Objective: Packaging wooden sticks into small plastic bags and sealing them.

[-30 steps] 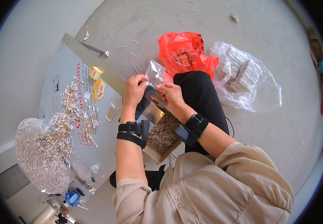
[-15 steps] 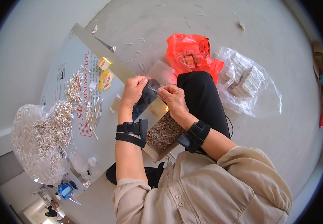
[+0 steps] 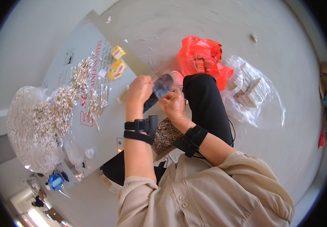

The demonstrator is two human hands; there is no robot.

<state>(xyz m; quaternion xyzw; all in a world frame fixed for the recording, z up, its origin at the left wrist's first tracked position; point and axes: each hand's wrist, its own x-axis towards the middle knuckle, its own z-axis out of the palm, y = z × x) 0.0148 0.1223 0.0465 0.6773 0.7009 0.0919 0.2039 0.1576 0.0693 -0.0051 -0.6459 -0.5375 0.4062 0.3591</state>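
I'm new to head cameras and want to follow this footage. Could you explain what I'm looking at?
There is no machine doing the work: these are a person's bare left hand and right hand, with a black strapped device on each forearm. The view comes from a wide fisheye camera on the person's head, looking down, so straight edges bend.

The hands appear to pinch a thin, clear plastic film. Below them is an open box of cotton swabs.

On the metal-grey table, at the left, are a large clear bag of swabs, loose swabs and yellow packets. Beyond the knees lies a red plastic bag.
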